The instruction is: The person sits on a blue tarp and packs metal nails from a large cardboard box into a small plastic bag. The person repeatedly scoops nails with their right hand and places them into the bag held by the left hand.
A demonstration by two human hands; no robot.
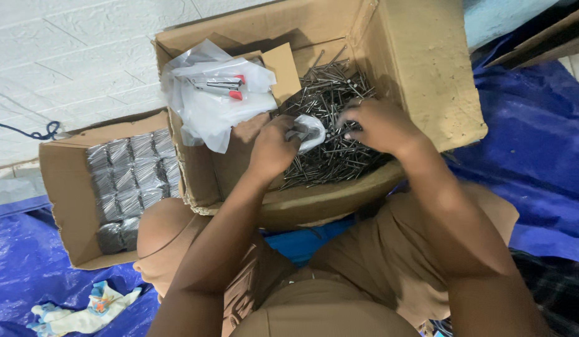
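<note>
While the left hand (272,150) grips a small clear plastic bag (309,131) over the heap of loose nails (330,125), the right hand (378,125) rests on that heap just right of the bag, fingers curled among the nails; whether it pinches any cannot be told. The heap fills the right half of a large cardboard box (427,68), with crumpled plastic sheeting (208,100) at its left. Further left stands a smaller box (62,206) of packed nail bundles (130,175); a glove (83,315) lies near on blue tarpaulin (539,156).
</note>
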